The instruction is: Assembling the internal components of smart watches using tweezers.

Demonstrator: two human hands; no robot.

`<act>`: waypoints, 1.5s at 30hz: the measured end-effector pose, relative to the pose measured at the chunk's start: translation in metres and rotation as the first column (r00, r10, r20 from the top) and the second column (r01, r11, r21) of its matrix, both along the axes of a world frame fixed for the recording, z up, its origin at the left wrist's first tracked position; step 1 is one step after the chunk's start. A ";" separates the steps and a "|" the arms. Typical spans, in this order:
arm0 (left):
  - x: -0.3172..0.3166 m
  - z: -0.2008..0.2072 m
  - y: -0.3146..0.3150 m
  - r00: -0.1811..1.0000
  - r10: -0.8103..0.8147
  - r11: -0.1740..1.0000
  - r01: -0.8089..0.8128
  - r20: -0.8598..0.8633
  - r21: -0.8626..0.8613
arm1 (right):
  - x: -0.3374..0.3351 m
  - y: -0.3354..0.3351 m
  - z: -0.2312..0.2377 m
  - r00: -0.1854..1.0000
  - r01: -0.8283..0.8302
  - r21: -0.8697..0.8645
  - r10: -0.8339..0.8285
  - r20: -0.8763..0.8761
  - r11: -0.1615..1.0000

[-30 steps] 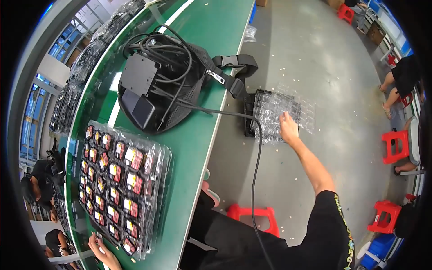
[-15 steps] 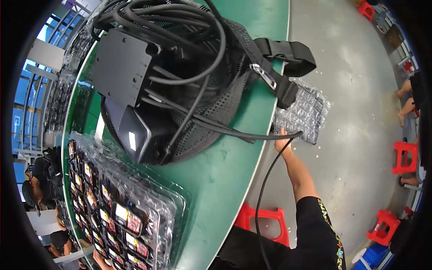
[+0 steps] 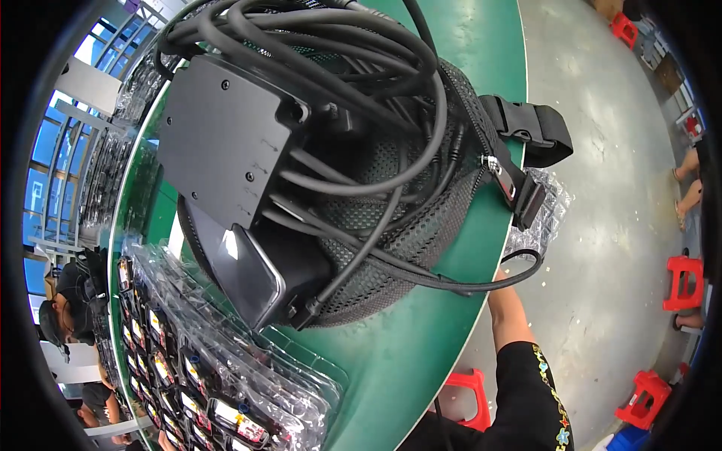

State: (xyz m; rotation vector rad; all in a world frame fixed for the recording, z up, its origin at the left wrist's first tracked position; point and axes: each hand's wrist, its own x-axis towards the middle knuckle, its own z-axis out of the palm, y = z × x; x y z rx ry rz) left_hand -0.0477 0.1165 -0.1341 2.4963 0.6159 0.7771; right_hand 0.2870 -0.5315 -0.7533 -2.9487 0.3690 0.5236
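Observation:
My right arm (image 3: 513, 323), in a black sleeve, reaches past the table edge toward a clear, crinkled plastic-wrapped bundle (image 3: 553, 210). The right hand's fingers are hidden behind the table edge and a looped cable, so its grip does not show. At the lower left, a sliver of skin, seemingly my left hand (image 3: 164, 442), shows beside a stack of clear plastic trays (image 3: 320, 387); its fingers are mostly out of sight. Small black-framed units (image 3: 239, 422) fill the top tray in rows. A black mesh waist bag (image 3: 376, 282) with a buckled strap lies on the table nearby.
On the mesh bag sit a black box (image 3: 222, 139) and thick coiled cables (image 3: 338, 37), with one looping over the edge of the green table (image 3: 395, 361). Red stools (image 3: 472, 398) stand on the grey floor. Other people (image 3: 71, 301) are at the far left.
The view has shifted, so the mesh bag looks larger and farther right. My right hand, partly visible beside the bundle before, is now hidden, and the strap covers more of the bundle.

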 end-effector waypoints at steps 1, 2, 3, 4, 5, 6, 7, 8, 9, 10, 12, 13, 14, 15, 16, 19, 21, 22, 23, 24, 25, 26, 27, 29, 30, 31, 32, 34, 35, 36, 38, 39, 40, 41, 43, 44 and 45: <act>-0.003 0.002 0.001 1.000 0.001 1.000 -0.001 -0.004 0.022 | 0.000 0.007 0.000 1.000 0.011 0.002 -0.011 0.012 1.000; -0.006 0.004 0.002 1.000 0.003 0.999 -0.003 -0.010 0.044 | 0.002 0.013 0.000 1.000 0.007 0.011 -0.008 0.011 1.000; -0.006 -0.001 0.007 1.000 -0.008 0.999 0.009 -0.015 0.041 | -0.001 0.001 -0.005 0.999 0.015 -0.031 -0.014 0.031 0.999; -0.010 -0.001 0.011 1.000 -0.013 0.999 0.014 -0.022 0.043 | -0.004 -0.005 -0.008 0.999 0.017 -0.068 -0.014 0.049 0.998; -0.014 -0.001 0.015 0.999 -0.019 0.999 0.020 -0.030 0.043 | -0.007 -0.009 -0.011 0.992 0.053 -0.099 -0.040 0.123 0.994; -0.017 0.001 0.015 0.999 -0.016 0.998 0.019 -0.044 0.067 | -0.011 -0.002 -0.014 0.996 0.005 -0.066 0.001 0.091 0.998; -0.020 0.003 0.015 0.998 -0.014 0.996 0.019 -0.057 0.090 | -0.015 0.002 -0.016 0.997 -0.041 -0.032 0.043 0.060 0.999; -0.022 0.004 0.015 0.997 -0.013 0.994 0.021 -0.071 0.110 | -0.012 0.010 -0.019 0.994 -0.038 -0.008 0.038 0.099 0.999; -0.025 0.000 0.022 0.997 -0.027 0.995 0.034 -0.072 0.095 | -0.010 -0.005 -0.015 0.989 -0.022 -0.019 0.025 0.149 1.000; -0.026 -0.003 0.024 0.996 -0.032 0.994 0.041 -0.084 0.105 | -0.006 -0.002 -0.015 0.990 0.031 0.032 -0.035 0.135 0.999; -0.025 -0.008 0.027 0.993 -0.041 0.990 0.055 -0.110 0.126 | -0.003 0.001 -0.014 0.977 0.007 0.049 -0.017 0.213 0.999; -0.025 -0.009 0.029 0.991 -0.046 0.988 0.063 -0.123 0.140 | 0.000 0.006 -0.012 0.962 0.047 0.124 -0.078 0.261 0.991; -0.024 -0.010 0.030 0.989 -0.051 0.986 0.072 -0.136 0.154 | 0.004 0.010 -0.010 0.971 0.054 0.099 -0.076 0.225 0.994; -0.027 -0.007 0.031 0.988 -0.050 0.983 0.075 -0.149 0.169 | 0.007 0.015 -0.006 0.951 0.026 0.129 -0.064 0.302 0.991; -0.028 -0.008 0.033 0.987 -0.052 0.980 0.080 -0.155 0.181 | 0.010 0.019 -0.002 0.949 0.006 0.106 -0.039 0.312 0.994; -0.018 -0.022 0.041 0.987 -0.074 0.973 0.103 -0.145 0.206 | 0.030 0.017 0.011 0.942 -0.012 0.068 -0.012 0.336 0.998; -0.006 -0.036 0.046 0.988 -0.092 0.967 0.119 -0.128 0.223 | 0.049 0.012 0.017 0.940 -0.024 0.059 0.002 0.342 0.998; 0.000 -0.043 0.049 0.988 -0.100 0.964 0.126 -0.120 0.233 | 0.059 0.010 0.018 0.939 -0.030 0.055 0.009 0.344 0.998; 0.007 -0.050 0.051 0.988 -0.108 0.961 0.133 -0.112 0.244 | 0.068 0.008 0.020 0.938 -0.036 0.051 0.016 0.346 0.998; 0.008 -0.049 0.052 0.987 -0.110 0.955 0.138 -0.118 0.262 | 0.069 0.012 0.016 0.942 -0.046 0.058 0.024 0.336 0.997; 0.010 -0.048 0.053 0.986 -0.111 0.949 0.142 -0.125 0.280 | 0.069 0.016 0.011 0.945 -0.058 0.065 0.033 0.325 0.996; 0.011 -0.047 0.054 0.985 -0.111 0.943 0.147 -0.133 0.298 | 0.068 0.020 0.006 0.948 -0.069 0.072 0.043 0.314 0.995; 0.012 -0.045 0.056 0.984 -0.112 0.938 0.150 -0.135 0.313 | 0.070 0.023 0.006 0.950 -0.081 0.076 0.053 0.307 0.994; 0.013 -0.042 0.058 0.983 -0.112 0.926 0.155 -0.142 0.343 | 0.073 0.030 0.006 0.953 -0.105 0.084 0.076 0.292 0.991; 0.012 -0.041 0.058 0.983 -0.111 0.921 0.157 -0.146 0.357 | 0.073 0.033 0.006 0.955 -0.119 0.088 0.089 0.284 0.989; 0.010 -0.039 0.058 0.983 -0.110 0.915 0.159 -0.150 0.370 | 0.073 0.035 0.007 0.956 -0.132 0.090 0.103 0.275 0.987; 0.002 -0.033 0.058 0.981 -0.103 0.910 0.160 -0.166 0.383 | 0.063 0.038 0.006 0.959 -0.150 0.097 0.121 0.256 0.984; 0.000 -0.025 0.058 0.977 -0.105 0.897 0.173 -0.184 0.407 | 0.054 0.040 0.010 0.963 -0.170 0.103 0.143 0.230 0.980; -0.001 -0.022 0.058 0.975 -0.111 0.892 0.183 -0.191 0.413 | 0.048 0.037 0.014 0.965 -0.176 0.101 0.151 0.216 0.979; 0.011 -0.033 0.062 0.967 -0.156 0.895 0.224 -0.200 0.386 | 0.027 0.002 0.015 0.972 -0.150 0.065 0.135 0.191 0.987; -0.001 -0.023 0.059 0.964 -0.146 0.882 0.228 -0.220 0.412 | 0.026 0.015 0.044 0.974 -0.048 0.208 0.000 0.226 0.977; -0.008 -0.017 0.054 0.963 -0.139 0.872 0.230 -0.232 0.432 | 0.020 0.026 0.067 0.866 -0.097 0.255 -0.045 0.497 0.962; -0.016 -0.008 0.049 0.961 -0.126 0.859 0.229 -0.245 0.458 | 0.019 0.036 0.099 0.890 -0.078 0.347 -0.092 0.447 0.935; -0.023 0.000 0.046 0.960 -0.116 0.848 0.229 -0.254 0.478 | 0.020 0.043 0.137 0.910 -0.053 0.428 -0.133 0.394 0.902; -0.028 0.011 0.037 0.960 -0.130 0.834 0.241 -0.248 0.496 | 0.014 0.038 0.190 0.826 -0.071 0.488 -0.223 0.517 0.870; -0.029 0.018 0.029 0.970 -0.102 0.849 0.201 -0.220 0.489 | 0.016 0.038 0.213 0.829 -0.070 0.547 -0.257 0.497 0.834; -0.022 0.010 0.029 0.977 -0.146 0.890 0.199 -0.158 0.410 | 0.010 0.020 0.226 0.806 -0.116 0.545 -0.242 0.540 0.830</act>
